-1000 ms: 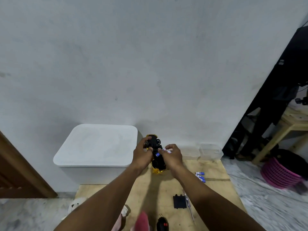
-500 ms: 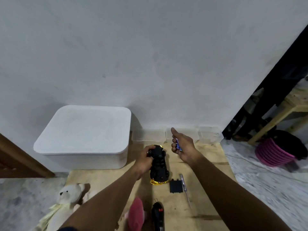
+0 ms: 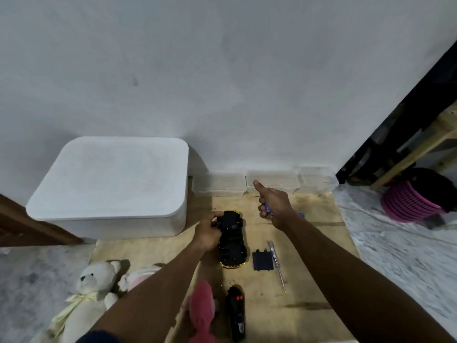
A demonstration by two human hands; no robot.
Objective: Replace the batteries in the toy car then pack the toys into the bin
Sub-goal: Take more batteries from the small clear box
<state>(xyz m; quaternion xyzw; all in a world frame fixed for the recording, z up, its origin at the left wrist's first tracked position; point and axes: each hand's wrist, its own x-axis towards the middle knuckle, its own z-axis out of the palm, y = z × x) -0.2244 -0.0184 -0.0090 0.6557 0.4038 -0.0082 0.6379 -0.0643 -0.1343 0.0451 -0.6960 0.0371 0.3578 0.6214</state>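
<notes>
Left hand (image 3: 206,232) grips the black-and-yellow toy car (image 3: 232,240) at frame centre. Right hand (image 3: 274,205), thumb raised, curls round a blue battery (image 3: 268,209). The lidded white bin (image 3: 111,184) fills centre left. A black battery cover (image 3: 262,260) and a screwdriver (image 3: 277,264) lie right of the car.

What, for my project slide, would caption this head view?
Left hand grips the toy car; right hand holds a blue battery; black cover and screwdriver lie beside the car.

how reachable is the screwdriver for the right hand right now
Probably yes: the screwdriver lies uncovered beside the battery cover, but the right hand grips a blue battery.
</notes>
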